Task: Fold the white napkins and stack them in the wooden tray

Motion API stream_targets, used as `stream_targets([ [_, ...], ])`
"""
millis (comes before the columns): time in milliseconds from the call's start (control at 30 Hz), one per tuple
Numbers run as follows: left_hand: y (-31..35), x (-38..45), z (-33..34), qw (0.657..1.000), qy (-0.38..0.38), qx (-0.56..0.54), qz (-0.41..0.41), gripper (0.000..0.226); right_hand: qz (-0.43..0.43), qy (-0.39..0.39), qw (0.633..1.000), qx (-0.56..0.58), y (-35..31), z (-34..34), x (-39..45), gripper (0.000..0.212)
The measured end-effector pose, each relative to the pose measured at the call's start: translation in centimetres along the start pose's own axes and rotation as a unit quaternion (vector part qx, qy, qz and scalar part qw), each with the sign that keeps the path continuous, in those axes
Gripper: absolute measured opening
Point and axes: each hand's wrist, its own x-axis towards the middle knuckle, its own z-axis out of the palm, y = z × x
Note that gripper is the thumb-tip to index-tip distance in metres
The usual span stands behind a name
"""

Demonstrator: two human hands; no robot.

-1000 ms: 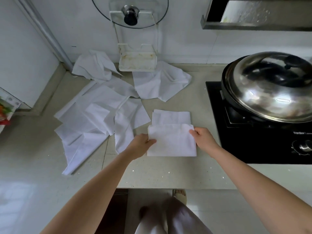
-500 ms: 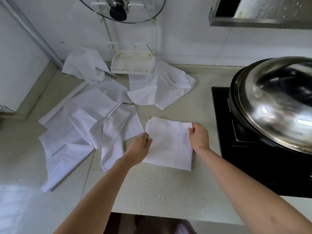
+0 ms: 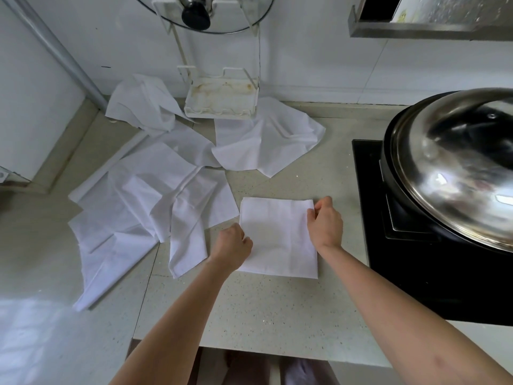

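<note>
A folded white napkin lies flat as a neat square on the speckled counter. My left hand pinches its left edge with curled fingers. My right hand pinches its upper right edge. Several unfolded white napkins lie crumpled in a heap to the left, and another loose napkin lies behind the folded one. No wooden tray is in view.
A black hob with a wok under a steel lid fills the right side. A white lid rack holding a glass lid stands against the back wall. The counter's front edge is close below.
The napkin's near half was folded up over the far half, giving a flat square. Both hands followed to its side edges. The camera moved closer and tilted.
</note>
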Motion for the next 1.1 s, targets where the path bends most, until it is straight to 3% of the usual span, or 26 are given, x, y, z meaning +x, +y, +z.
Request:
stream_targets([
  [267,0.2,0.2,0.4,1.0,0.002,-0.01,-0.018,0.031,-0.035,0.015,0.999,0.018,0.7,0.5,-0.3,0.007],
  [867,0.8,-0.5,0.6,0.999,0.026,-0.01,-0.028,0.008,-0.08,0.042,0.996,-0.004,1.5,1.2,0.2,0.021],
  [1100,-0.1,-2.7,2.5,0.981,0.067,0.174,0.045,0.059,-0.107,0.025,0.993,-0.032,1.8,1.4,0.6,0.023],
])
